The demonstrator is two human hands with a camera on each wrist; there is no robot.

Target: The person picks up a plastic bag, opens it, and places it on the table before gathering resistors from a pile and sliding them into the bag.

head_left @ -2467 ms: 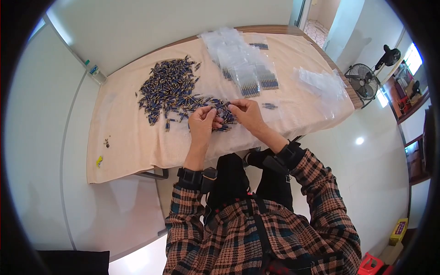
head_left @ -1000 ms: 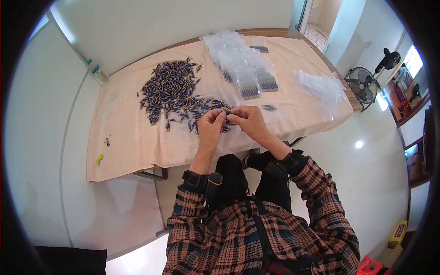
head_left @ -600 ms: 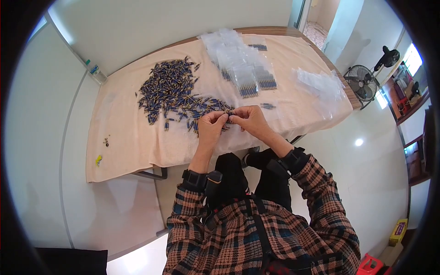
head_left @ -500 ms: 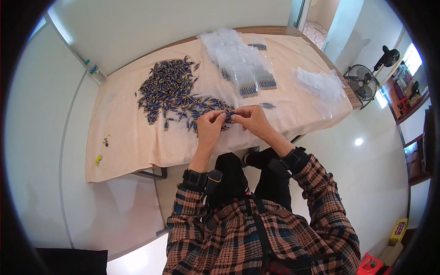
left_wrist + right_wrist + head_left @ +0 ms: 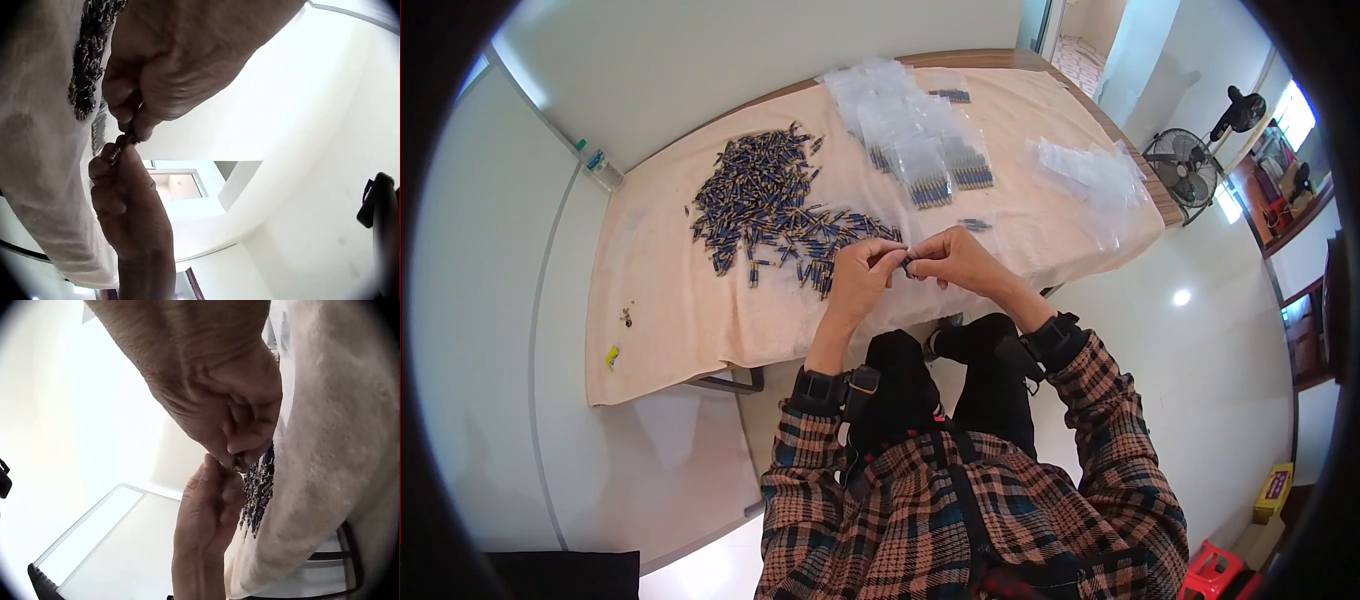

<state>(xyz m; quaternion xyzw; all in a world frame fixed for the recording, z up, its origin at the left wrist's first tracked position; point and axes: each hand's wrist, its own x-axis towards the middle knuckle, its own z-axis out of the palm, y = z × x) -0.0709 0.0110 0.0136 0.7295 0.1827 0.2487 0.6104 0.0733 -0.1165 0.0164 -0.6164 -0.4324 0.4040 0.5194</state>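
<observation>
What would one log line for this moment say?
left hand: pinches small parts | right hand: pinches small parts | loose pile: on cloth | clear bags: on cloth

White walls (image 5: 750,45), glossy pale floor (image 5: 1140,400), black fan (image 5: 1187,170), bright window (image 5: 1296,115)

- A small dark piece (image 5: 128,135) is pinched between the fingertips of the left hand (image 5: 178,56) and the right hand (image 5: 134,209).
- A pile of small dark parts (image 5: 89,65) is borne by a pale cloth (image 5: 37,137), beside the hands.
- A black object (image 5: 377,200), its kind not made out, is seen near the right edge.
</observation>
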